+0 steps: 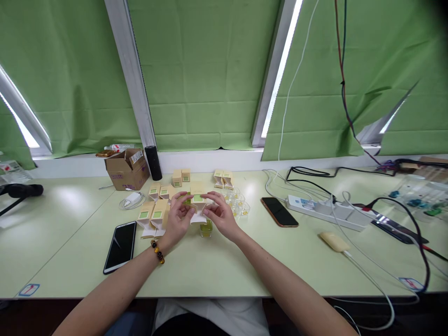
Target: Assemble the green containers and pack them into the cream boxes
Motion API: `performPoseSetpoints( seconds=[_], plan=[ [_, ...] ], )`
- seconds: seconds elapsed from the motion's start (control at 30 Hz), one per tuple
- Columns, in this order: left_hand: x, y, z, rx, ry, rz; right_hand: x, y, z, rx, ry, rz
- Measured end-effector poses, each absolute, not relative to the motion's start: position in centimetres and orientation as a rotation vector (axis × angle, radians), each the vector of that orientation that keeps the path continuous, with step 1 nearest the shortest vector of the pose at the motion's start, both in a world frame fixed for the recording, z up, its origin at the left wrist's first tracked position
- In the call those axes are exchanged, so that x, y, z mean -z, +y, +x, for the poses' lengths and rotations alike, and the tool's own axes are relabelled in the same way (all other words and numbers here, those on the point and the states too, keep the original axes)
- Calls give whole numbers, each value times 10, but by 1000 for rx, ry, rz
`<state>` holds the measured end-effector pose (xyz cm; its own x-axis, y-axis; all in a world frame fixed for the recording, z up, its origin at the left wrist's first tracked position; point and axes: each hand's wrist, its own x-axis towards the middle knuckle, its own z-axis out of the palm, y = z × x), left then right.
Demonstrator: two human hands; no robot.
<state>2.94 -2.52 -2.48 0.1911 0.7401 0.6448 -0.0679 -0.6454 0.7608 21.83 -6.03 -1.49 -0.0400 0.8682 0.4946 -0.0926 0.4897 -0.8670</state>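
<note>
The left hand (179, 215) and right hand (221, 215) meet over the middle of the surface (231, 275), fingers bent and partly closed, thumbs and fingertips gripping opposite sides of a small cream box (198, 199) with a green window; its pale flap hangs open towards the person. A bracelet (157, 252) of dark and amber beads circles the left wrist. Just below the box, nearer the front edge, sits a small clear container (206, 228) with yellow-green contents. Left of the hands stand more cream boxes (158, 214), some with flaps open; right of them is a cluster of clear cups (240, 203) with yellow spots inside. Farther out, a white-framed phone (120, 247) lies towards the front left corner, and a dark phone (279, 212) lies right of the cups, beside a white power strip (327, 213). Near the back edge, left of centre, are an open cardboard box (128, 171) and a black cylinder (153, 163).
</note>
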Motion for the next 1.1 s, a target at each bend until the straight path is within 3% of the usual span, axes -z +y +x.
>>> performPoseSetpoints(
  seconds=[0.63,1.1],
  plan=[
    [28,-27,32,-1510,721,1810,25,-55,214,-790,-1346,-883],
    [28,-30,26,-1261,487,1905,16,-57,218,-770,-1285,-851]
  ],
)
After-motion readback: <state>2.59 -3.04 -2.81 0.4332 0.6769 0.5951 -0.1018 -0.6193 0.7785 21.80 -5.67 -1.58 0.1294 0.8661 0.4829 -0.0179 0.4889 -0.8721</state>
